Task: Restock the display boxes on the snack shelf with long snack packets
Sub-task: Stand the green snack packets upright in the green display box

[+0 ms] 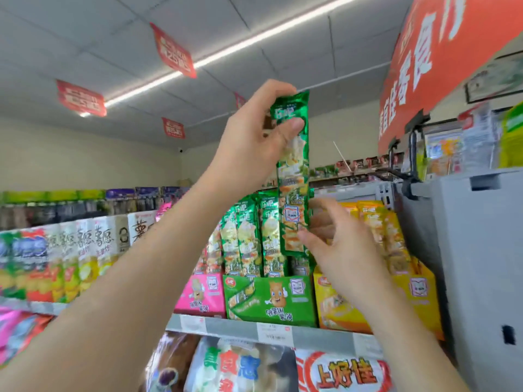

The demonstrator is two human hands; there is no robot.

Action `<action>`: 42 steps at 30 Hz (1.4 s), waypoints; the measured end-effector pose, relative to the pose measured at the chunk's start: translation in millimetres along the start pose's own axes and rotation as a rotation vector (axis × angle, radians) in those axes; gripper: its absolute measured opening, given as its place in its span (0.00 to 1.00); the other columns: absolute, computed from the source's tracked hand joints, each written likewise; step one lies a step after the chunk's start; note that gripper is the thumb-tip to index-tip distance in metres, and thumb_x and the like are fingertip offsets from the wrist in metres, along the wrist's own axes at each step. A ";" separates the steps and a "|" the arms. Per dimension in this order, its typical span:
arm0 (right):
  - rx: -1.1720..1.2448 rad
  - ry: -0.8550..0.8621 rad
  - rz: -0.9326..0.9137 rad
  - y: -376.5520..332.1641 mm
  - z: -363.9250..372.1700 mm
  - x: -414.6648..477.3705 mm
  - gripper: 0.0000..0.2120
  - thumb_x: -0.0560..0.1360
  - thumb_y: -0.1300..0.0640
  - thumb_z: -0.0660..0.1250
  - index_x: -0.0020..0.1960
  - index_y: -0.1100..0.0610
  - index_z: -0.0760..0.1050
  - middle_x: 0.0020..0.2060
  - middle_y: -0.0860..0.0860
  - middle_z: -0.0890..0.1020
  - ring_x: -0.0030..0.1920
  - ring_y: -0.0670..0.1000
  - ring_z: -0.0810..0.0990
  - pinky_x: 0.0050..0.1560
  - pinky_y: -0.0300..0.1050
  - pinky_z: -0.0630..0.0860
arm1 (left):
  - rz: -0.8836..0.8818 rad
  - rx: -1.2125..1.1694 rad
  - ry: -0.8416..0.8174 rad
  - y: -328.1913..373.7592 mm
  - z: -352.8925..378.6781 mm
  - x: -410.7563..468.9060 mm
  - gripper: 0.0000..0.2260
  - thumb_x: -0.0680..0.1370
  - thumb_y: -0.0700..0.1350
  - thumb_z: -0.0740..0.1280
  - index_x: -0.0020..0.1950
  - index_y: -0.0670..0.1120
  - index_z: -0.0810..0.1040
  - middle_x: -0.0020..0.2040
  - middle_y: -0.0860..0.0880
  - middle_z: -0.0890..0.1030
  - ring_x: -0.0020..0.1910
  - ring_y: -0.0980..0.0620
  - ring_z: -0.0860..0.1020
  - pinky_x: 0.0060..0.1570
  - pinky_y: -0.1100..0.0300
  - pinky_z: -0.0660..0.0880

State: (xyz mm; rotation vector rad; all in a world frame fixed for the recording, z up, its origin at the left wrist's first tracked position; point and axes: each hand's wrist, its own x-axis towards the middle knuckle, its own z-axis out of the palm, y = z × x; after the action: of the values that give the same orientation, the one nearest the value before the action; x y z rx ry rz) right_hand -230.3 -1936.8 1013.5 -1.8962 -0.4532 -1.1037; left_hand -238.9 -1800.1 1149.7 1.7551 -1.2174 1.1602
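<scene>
Head view. I note the left hand (263, 134) pinching the top of a long green packet (293, 176). The packet hangs upright above the green display box (268, 298), its lower end in front of the standing packets (246, 236). The right hand (339, 244) is loosely spread beside that lower end; blur prevents me from confirming contact.

Risk: the limp, glossy foil could catch on neighbouring crimped tops and buckle, or slide into the yellow box (418, 292) alongside. The boxes appear to be thin printed card.
</scene>
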 end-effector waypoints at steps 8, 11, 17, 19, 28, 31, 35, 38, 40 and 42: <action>-0.291 -0.108 -0.001 11.9 5.4 1.0 0.24 0.73 0.45 0.72 0.65 0.49 0.67 0.43 0.48 0.80 0.46 0.54 0.78 0.41 0.48 0.73 | -0.194 0.182 -0.116 -30.0 5.8 -12.5 0.12 0.80 0.40 0.66 0.62 0.44 0.71 0.53 0.40 0.79 0.49 0.38 0.80 0.51 0.41 0.77; -0.302 -0.123 -0.010 11.0 -1.8 5.3 0.23 0.73 0.45 0.72 0.63 0.49 0.68 0.44 0.47 0.80 0.48 0.54 0.78 0.41 0.47 0.71 | -0.225 0.120 -0.111 -26.9 5.1 -8.3 0.10 0.79 0.41 0.66 0.59 0.45 0.71 0.51 0.36 0.79 0.46 0.34 0.80 0.46 0.38 0.78; -0.285 -0.110 -0.007 8.7 -4.5 10.9 0.27 0.73 0.48 0.73 0.68 0.51 0.68 0.46 0.48 0.82 0.48 0.54 0.80 0.41 0.47 0.74 | -0.218 0.113 -0.151 -29.1 7.6 -0.9 0.09 0.79 0.36 0.66 0.56 0.47 0.70 0.52 0.45 0.77 0.47 0.37 0.81 0.47 0.37 0.78; -0.287 -0.141 -0.002 7.6 2.9 9.0 0.28 0.73 0.46 0.72 0.69 0.53 0.67 0.45 0.49 0.82 0.47 0.54 0.80 0.42 0.49 0.77 | -0.200 0.214 -0.193 -34.5 8.9 -1.2 0.10 0.80 0.38 0.66 0.58 0.46 0.71 0.56 0.46 0.77 0.51 0.39 0.80 0.50 0.41 0.78; -0.483 -0.252 -0.031 8.4 8.7 0.1 0.17 0.75 0.43 0.69 0.52 0.53 0.68 0.36 0.47 0.68 0.47 0.53 0.74 0.38 0.46 0.65 | -0.177 0.680 -0.414 -42.8 11.9 -4.2 0.26 0.72 0.61 0.72 0.61 0.47 0.72 0.49 0.51 0.79 0.47 0.49 0.77 0.47 0.55 0.73; -0.571 -0.296 -0.087 7.8 5.6 -9.6 0.18 0.78 0.40 0.63 0.41 0.52 0.63 0.32 0.46 0.64 0.48 0.53 0.71 0.42 0.48 0.62 | -0.156 0.720 -0.448 -50.0 18.1 -19.8 0.25 0.72 0.62 0.71 0.61 0.47 0.75 0.51 0.49 0.81 0.49 0.47 0.78 0.50 0.52 0.75; -0.618 -0.367 -0.181 6.4 3.6 -18.4 0.16 0.76 0.47 0.69 0.41 0.51 0.63 0.41 0.48 0.76 0.47 0.51 0.67 0.47 0.47 0.67 | -0.135 0.681 -0.425 -58.6 19.0 -40.8 0.27 0.72 0.62 0.71 0.65 0.47 0.75 0.54 0.49 0.81 0.52 0.51 0.75 0.50 0.59 0.70; -0.634 -0.409 -0.211 8.2 5.9 -21.4 0.11 0.76 0.58 0.71 0.43 0.52 0.67 0.46 0.50 0.79 0.50 0.52 0.71 0.46 0.46 0.70 | -0.119 0.636 -0.408 -60.4 13.6 -48.0 0.27 0.73 0.60 0.71 0.67 0.46 0.75 0.56 0.50 0.81 0.54 0.52 0.76 0.52 0.61 0.70; -0.625 -0.414 -0.213 8.9 9.8 -21.1 0.13 0.76 0.59 0.70 0.41 0.53 0.65 0.44 0.51 0.80 0.49 0.53 0.73 0.41 0.45 0.68 | -0.133 0.633 -0.425 -60.8 7.8 -48.8 0.27 0.73 0.59 0.71 0.67 0.47 0.75 0.56 0.50 0.81 0.55 0.51 0.77 0.55 0.57 0.73; -0.606 -0.408 -0.244 7.4 15.7 -19.9 0.07 0.77 0.58 0.69 0.45 0.53 0.71 0.44 0.50 0.81 0.49 0.52 0.74 0.40 0.45 0.68 | -0.155 0.633 -0.436 -62.0 1.2 -50.6 0.27 0.73 0.60 0.71 0.67 0.47 0.75 0.57 0.49 0.81 0.56 0.50 0.77 0.57 0.54 0.74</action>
State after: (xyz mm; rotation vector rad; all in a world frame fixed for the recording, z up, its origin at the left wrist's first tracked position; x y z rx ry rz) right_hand -228.0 -1925.7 989.5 -2.6816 -0.6396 -1.0854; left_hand -187.9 -1765.2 1099.0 2.6346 -0.9718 1.1842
